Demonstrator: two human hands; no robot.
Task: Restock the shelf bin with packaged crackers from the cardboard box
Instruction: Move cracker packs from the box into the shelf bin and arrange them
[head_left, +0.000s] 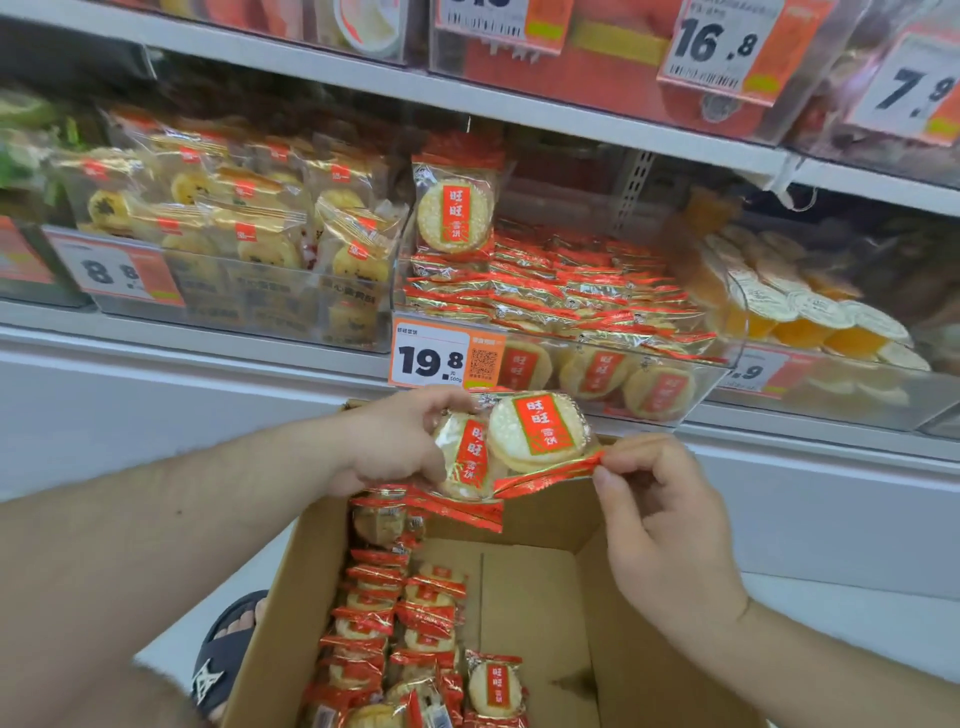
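On the shop shelf, the clear bin (561, 332) is already well filled. Two cracker packs (511, 441) are gripped by the left hand (395, 441) and pinched by the right hand (660, 499) above the cardboard box (524, 597), where many packs are left

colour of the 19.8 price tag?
White with an orange right side, black digits; head view.

Pale white rice cracker packs (535, 431) flashing red labels and red-and-gold foil seams; same red and gold piled in the clear shelf bin (566, 332). Orange-and-white price tag (447, 358), black digits. Plain brown cardboard box (550, 571). Black sandal (223, 654), white mark.
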